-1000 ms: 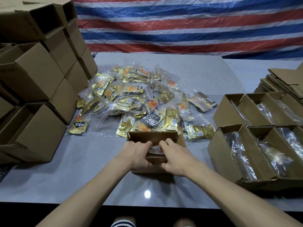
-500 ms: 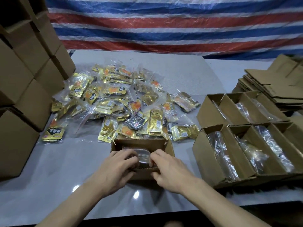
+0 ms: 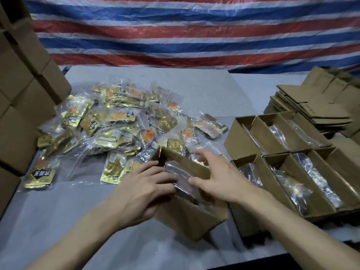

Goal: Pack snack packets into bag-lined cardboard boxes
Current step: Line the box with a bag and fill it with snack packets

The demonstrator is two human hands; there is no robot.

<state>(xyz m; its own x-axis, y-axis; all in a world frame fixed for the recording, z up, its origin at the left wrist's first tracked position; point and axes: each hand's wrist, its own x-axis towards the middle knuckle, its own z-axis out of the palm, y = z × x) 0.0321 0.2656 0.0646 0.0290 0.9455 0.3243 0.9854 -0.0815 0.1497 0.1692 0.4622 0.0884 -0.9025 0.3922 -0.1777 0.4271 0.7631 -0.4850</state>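
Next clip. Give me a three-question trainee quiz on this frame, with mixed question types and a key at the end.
1. True or false: the flat cardboard stack lies to the left of the snack packets.
2. The open box under the left hand and right hand holds: A) snack packets, B) a clear bag, C) tape.
3. Which hand has its fingers spread over the box?

Key: 1 false, the stack lies to the right. 2 B. 3 the right hand.
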